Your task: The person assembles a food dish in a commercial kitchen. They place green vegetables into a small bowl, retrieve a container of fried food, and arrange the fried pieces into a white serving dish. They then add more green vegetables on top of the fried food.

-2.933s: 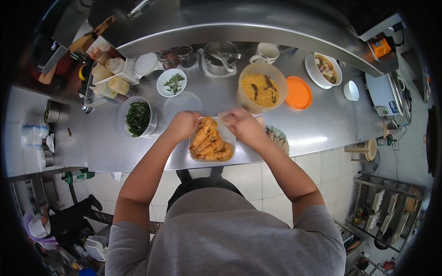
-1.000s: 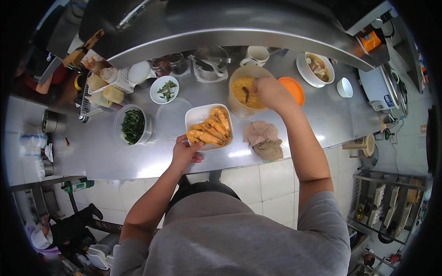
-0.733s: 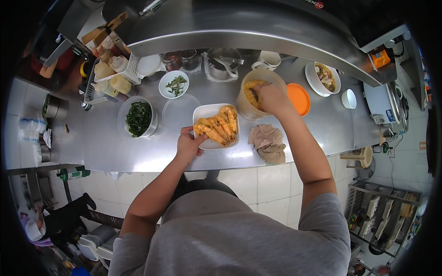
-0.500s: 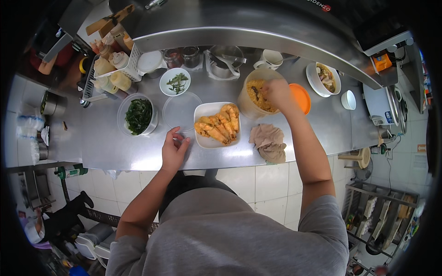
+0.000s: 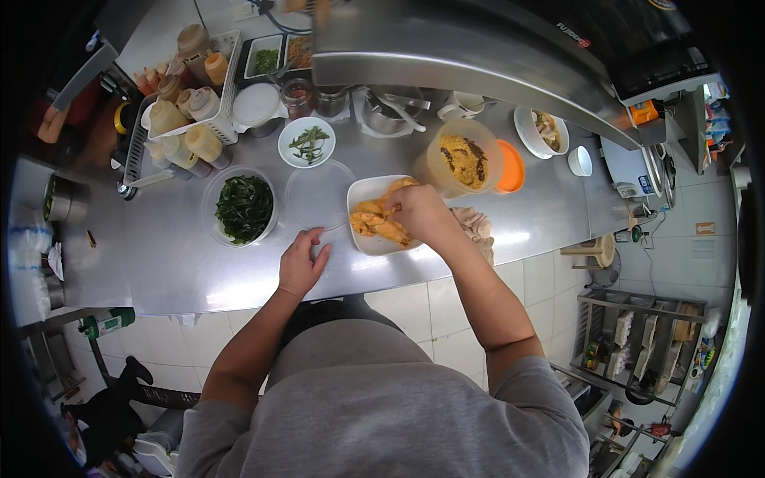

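My right hand (image 5: 426,213) is over a white square dish (image 5: 366,242), its fingers pinched together at the golden fried pieces (image 5: 370,217), which look like chicken. Whatever lies between the fingertips is hidden. Flat on the steel counter near its front edge, left of the dish, rests my left hand (image 5: 303,264), fingers apart and holding nothing. Behind my right hand stands a clear plastic tub (image 5: 435,169) of yellow crumbly topping (image 5: 457,153) with dark bits in it. A crumpled brown cloth or paper (image 5: 478,229) is partly covered by my right forearm.
Dark green leaves fill a clear tub (image 5: 243,209) at left. Beyond a clear round lid (image 5: 312,199) sits a white bowl (image 5: 307,161) of green pieces. An orange lid (image 5: 511,169) and a soup bowl (image 5: 522,127) are at right. A steel shelf (image 5: 446,72) overhangs the back; sauce bottles (image 5: 169,118) crowd a basket.
My right hand has left the crumb tub and come down left to the fried pieces. My left hand stays on the counter. The whole view has turned slightly.
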